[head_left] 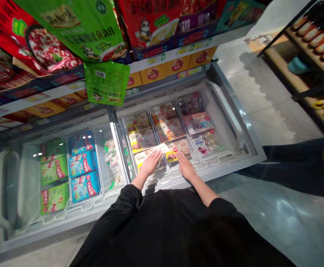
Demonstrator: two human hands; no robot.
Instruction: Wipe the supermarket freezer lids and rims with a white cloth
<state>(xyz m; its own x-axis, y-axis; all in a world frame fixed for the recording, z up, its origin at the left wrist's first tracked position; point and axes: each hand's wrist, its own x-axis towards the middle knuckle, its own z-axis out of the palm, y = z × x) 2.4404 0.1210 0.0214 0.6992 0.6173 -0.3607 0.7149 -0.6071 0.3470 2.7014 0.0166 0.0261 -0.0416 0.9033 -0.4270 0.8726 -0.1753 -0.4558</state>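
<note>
Fingers together and laid down on the glass lid (pixel 203 161) of a chest freezer, my left hand (pixel 152 162) presses on a small white tissue (pixel 164 148) that sticks out past its fingertips. My right hand (pixel 186 167) lies open a little to the right, its fingers stretched flat on the glass with nothing in them. Beneath the lid, close to both hands, is a yellow and white food box (pixel 178 148) in a wire basket. A pinkish box (pixel 197 123) sits further right under the glass.
Green packs (pixel 54 198) and blue packs (pixel 84 185) lie in the freezer's left section. Over the back edge hangs a green pouch (pixel 107 83), below shelves of red and green bags. A person's dark-clothed leg (pixel 289 168) is at the right, near a bottle rack (pixel 303 66).
</note>
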